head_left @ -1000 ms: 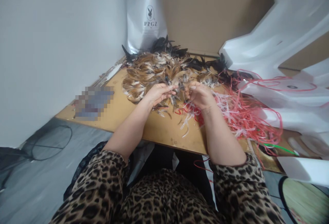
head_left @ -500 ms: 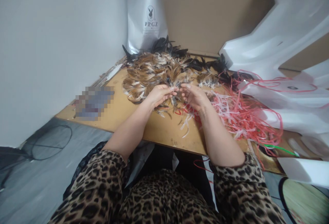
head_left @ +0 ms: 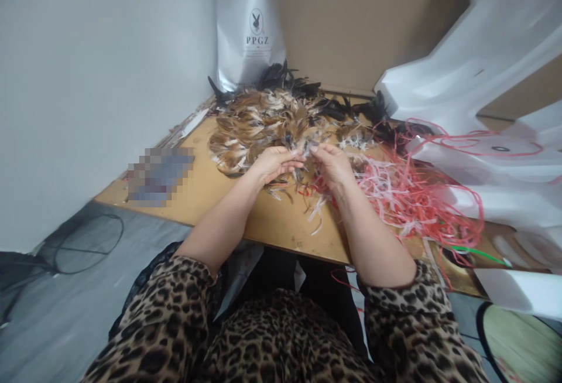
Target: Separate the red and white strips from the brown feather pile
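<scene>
My left hand (head_left: 277, 163) and my right hand (head_left: 332, 164) meet over the front of a heap of brown and cream feathers (head_left: 246, 122). Both are closed in a pinch. Between the fingertips shows a small feather (head_left: 309, 147) with pale grey fluff, blurred at its edges. It appears gripped from both sides. Black feathers (head_left: 281, 75) lie along the back of the heap. Just right of my right hand spreads a tangle of pink, red and white ribbon strips (head_left: 413, 201). A few loose feather bits lie on the table below my hands.
The wooden table (head_left: 211, 210) ends close to my body. A silver-white bag (head_left: 250, 49) stands at the back against a brown panel. White plastic sheeting (head_left: 478, 195) and a green strip (head_left: 480, 255) are at the right. A blurred-out item (head_left: 162, 175) lies at the left.
My right hand has shifted slightly, its fingers drawn closer into a pinch. More pale fluff shows between the fingertips now. My left hand stays nearly in place.
</scene>
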Demonstrator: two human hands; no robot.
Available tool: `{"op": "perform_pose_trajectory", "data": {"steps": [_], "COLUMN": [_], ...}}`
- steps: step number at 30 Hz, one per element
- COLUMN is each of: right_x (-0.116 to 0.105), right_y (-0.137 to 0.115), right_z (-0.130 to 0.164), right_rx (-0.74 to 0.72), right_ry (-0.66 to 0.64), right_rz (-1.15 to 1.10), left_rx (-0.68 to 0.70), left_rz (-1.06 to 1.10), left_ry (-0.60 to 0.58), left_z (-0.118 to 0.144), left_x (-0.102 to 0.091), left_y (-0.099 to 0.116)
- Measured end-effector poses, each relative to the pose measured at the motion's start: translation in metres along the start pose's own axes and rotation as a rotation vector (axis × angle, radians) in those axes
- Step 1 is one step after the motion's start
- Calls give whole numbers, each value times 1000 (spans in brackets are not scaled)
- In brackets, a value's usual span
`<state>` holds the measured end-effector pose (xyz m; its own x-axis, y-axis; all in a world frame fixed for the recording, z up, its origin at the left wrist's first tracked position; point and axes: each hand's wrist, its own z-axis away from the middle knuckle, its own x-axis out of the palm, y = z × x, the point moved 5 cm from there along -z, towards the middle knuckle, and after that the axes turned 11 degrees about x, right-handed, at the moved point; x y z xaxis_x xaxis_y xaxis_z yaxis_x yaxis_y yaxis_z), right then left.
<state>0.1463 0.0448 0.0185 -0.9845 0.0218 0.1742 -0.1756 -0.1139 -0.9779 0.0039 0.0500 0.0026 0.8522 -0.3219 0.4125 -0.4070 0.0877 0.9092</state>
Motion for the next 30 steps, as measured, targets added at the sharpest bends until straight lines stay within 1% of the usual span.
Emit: {"op": "perform_pose_trajectory", "data": {"steps": [7, 13, 16, 19, 21, 24, 26, 28, 30], "right_x": [5, 9, 10, 8, 4, -2, -4, -3, 0], "right_y": [0, -3, -4, -6, -9, -10, -7, -5, -2], "right_z": [4, 8, 9, 9, 7, 4, 4, 4, 6], "right_rx": [-82, -166, -162, -131, -139, -178, -206, -236, -238], "right_ry": [46, 91, 92, 55, -4, -114, -183, -230, -273], "right_rz": [83, 210, 198, 217, 343, 657, 837, 960, 1026], "left_rx": [-48, -37, -5, 29, 59, 105, 117, 117, 118], "left_rz": [-18, -63, -127, -174, -171, -133, -109, -101, -98], "left_ry": [-35, -46, -58, -29, 15, 85, 111, 123, 133], "left_z": [2, 2, 3, 2, 0, -4, -6, -7, -7], "left_x": [6, 7, 8, 7, 3, -5, -9, -11, -11], "left_y": [-3, -2, 1, 4, 6, 7, 7, 7, 7]}}
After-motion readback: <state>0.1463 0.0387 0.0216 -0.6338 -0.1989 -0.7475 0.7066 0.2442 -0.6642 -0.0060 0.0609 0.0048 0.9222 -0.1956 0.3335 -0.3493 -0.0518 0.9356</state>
